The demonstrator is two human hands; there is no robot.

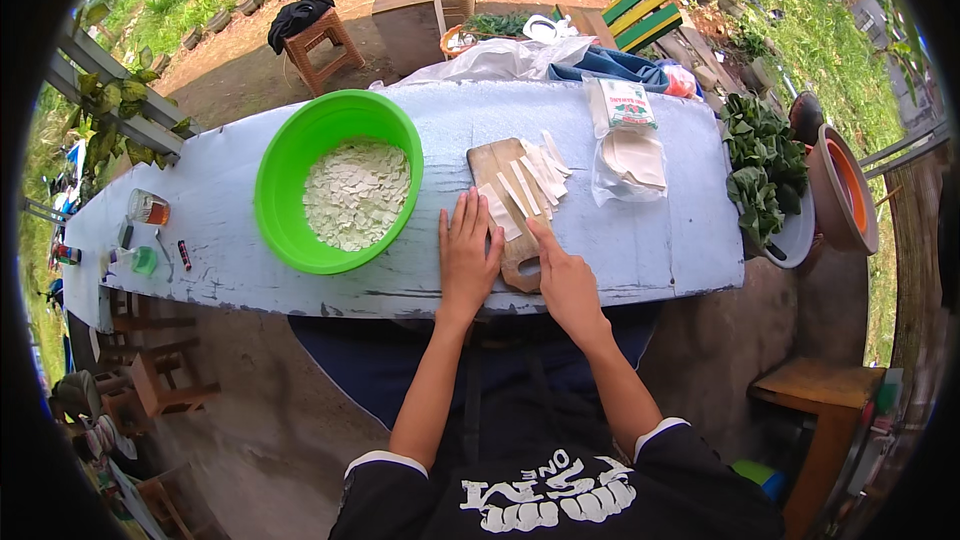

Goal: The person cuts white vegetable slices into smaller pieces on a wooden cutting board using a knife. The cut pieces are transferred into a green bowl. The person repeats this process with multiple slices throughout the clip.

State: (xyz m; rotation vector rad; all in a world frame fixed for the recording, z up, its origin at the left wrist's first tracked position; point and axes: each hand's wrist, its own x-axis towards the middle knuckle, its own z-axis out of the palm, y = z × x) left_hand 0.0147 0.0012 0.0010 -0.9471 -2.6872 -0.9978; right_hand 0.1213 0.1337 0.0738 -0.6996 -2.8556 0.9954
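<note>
A wooden cutting board (491,157) with a handle hole lies before me on the table, bearing several pale, flat strips (536,172) and a wider pale piece (501,216). My left hand (469,255) rests flat at the board's left edge, its fingers beside the wider piece. My right hand (566,274) is over the board's handle end, index finger extended to the strips; whether it holds a knife cannot be told. To the left stands a green plastic basin (274,199) with many small pale cut pieces (356,195) in it.
Plastic bags (630,157) of pale square sheets lie at the right. Beyond them are a bowl of leafy greens (761,165) and a brown basin (832,195). A glass of brown liquid (150,208), a spoon (163,251) and small items are at the left.
</note>
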